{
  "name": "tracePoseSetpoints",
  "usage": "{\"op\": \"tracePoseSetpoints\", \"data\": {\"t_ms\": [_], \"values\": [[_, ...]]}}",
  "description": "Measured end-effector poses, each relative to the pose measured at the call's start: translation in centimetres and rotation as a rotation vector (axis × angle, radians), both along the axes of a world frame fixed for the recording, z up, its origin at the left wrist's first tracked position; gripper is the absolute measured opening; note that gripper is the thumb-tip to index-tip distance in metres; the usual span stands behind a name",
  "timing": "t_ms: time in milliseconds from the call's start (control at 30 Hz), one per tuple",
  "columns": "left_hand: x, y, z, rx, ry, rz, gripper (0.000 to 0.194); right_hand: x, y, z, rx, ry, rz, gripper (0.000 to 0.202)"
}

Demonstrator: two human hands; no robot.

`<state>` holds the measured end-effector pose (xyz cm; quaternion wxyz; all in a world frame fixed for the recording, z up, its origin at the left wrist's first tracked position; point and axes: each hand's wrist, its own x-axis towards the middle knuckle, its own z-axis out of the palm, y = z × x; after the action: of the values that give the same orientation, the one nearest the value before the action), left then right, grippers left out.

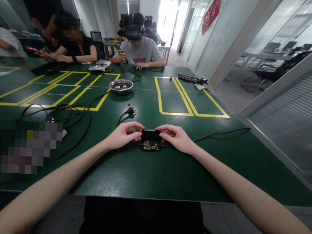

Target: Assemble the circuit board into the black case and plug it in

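A black plastic cover (151, 135) is held up between my hands, tilted on edge. My left hand (126, 134) pinches its left end between thumb and fingers. At its right end, my right hand (176, 138) grips it the same way. Right below and in front of the cover lies a power adapter circuit board (150, 146) in an open black case, with copper coils and small parts showing. A black cable (221, 132) runs from the case to the right. Behind my left hand lies a power plug (130, 110) with its cord.
A metal bowl (121, 86) with small metal parts stands farther back. Coiled cables (64, 112) and a blurred-out item (26, 147) lie at left. Yellow tape (161, 96) marks the green table (111, 177). A dark tool (193, 79) rests at the far right. People sit across the table.
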<state>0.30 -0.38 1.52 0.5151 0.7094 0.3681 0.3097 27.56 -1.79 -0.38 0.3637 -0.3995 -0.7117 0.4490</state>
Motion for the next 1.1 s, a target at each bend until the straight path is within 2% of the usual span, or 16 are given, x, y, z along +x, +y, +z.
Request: {"op": "tracePoseSetpoints", "data": {"t_ms": [400, 633, 833, 1000, 1100], "values": [[0.1, 0.1, -0.1, 0.017, 0.003, 0.0, 0.044, 0.2, -0.4, 0.5, 0.047, -0.006, 0.027, 0.025], [0.0, 0.0, -0.2, 0.004, -0.01, 0.01, 0.043, 0.3, -0.8, 1.2, 0.129, 0.003, 0.21, 0.017], [0.0, 0.0, -0.3, 0.02, 0.019, 0.003, 0.039, 0.1, -1.0, 1.3, 0.175, -0.085, 0.263, 0.022], [-0.2, -0.2, 0.1, 0.171, 0.162, -0.057, 0.031, 0.2, -1.1, 1.2, 0.184, -0.13, 0.262, 0.024], [-0.4, -0.2, 0.4, 0.283, 0.234, -0.131, 0.039, 0.2, -1.1, 1.2, 0.193, -0.138, 0.261, 0.024]]}}
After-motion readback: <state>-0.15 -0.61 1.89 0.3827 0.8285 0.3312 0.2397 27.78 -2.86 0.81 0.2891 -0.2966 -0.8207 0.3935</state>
